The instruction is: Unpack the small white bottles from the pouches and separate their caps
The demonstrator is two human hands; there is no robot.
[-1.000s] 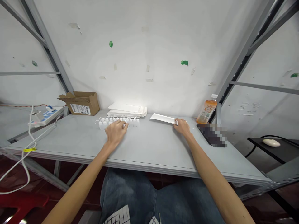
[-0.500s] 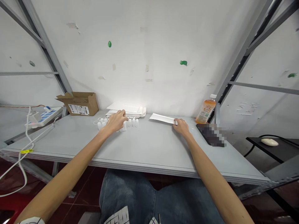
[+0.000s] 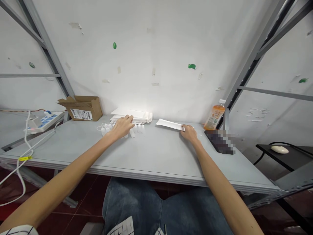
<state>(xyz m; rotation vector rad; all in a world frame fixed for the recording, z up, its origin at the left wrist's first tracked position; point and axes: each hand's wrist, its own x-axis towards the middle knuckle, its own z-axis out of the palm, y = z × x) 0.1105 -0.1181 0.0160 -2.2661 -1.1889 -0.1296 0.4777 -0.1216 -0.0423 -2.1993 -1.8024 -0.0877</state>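
1. Right hand (image 3: 189, 133): fingers clamped on the near right end of a white strip (image 3: 170, 124), which looks like folded paper or thin card. The strip runs leftward from these fingers, low over the table (image 3: 156, 153); contact along its length hard to judge.
2. Left hand (image 3: 122, 127): back of the hand up, fingers bent over a row of small white tags (image 3: 139, 128). Whether the fingertips are together or apart, I cannot tell; the hand hides them.
3. The tags show on both sides of the left fingers, some covered by the hand. One tilted tag (image 3: 132, 133) sits just below these fingertips; cannot tell if it is gripped.
4. Just beyond the left fingers, towards the wall (image 3: 156, 49): a stack of flat white sheets or envelopes (image 3: 132, 113).
5. Well left of the left fingers: an open cardboard box (image 3: 84, 109) bearing a label; farther left, a power strip (image 3: 47, 123) with white cables.
6. Right of the right fingers: a capped bottle of orange liquid (image 3: 215, 116), leaning; nearer the person, a dark flat object (image 3: 218, 142), partly pixelated.
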